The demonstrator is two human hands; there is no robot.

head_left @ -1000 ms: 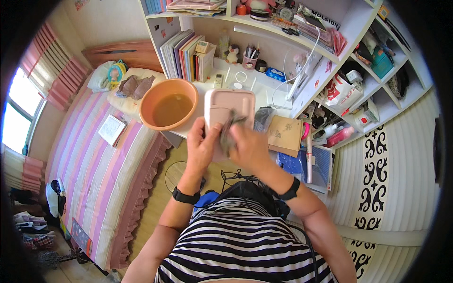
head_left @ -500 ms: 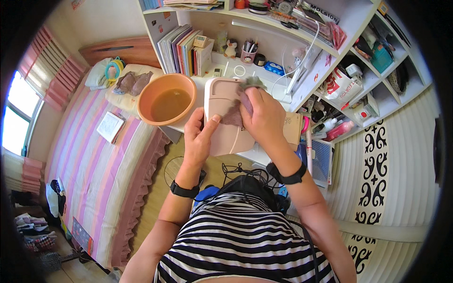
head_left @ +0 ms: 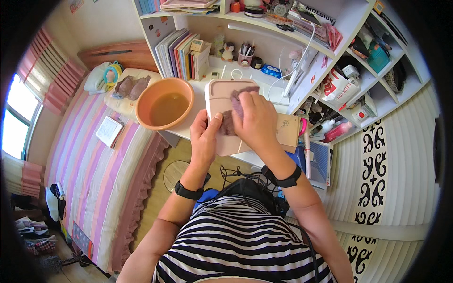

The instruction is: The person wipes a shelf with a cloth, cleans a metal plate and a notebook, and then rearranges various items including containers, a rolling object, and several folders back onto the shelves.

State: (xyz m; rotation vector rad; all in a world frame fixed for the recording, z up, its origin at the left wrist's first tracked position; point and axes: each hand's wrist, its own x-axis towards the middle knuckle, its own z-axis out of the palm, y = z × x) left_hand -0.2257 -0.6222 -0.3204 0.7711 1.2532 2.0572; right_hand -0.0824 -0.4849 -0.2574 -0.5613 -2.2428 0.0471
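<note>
A pale pink box-like case (head_left: 220, 103) with a white edge and rounded corners is held up in front of the desk. My left hand (head_left: 205, 137) grips its left side, thumb lying over the pink face. Bunched in my right hand (head_left: 255, 118) is a purplish-brown cloth (head_left: 227, 123), pressed against that face. Part of the cloth shows above my fingers and part hangs below them. My right hand hides much of the case's right side.
An orange basin (head_left: 141, 113) of murky water stands at the desk's left end, beside the striped bed (head_left: 89, 170). Books (head_left: 181, 54), a pen cup (head_left: 245, 58) and a plush penguin (head_left: 227, 51) line the desk's back. Black cables (head_left: 231, 173) hang below; a cardboard-coloured box (head_left: 287, 134) lies right.
My right hand has moved a little down and left across the case with the cloth. The cloth's loose upper end has dropped flatter. My left hand has shifted slightly right, still gripping.
</note>
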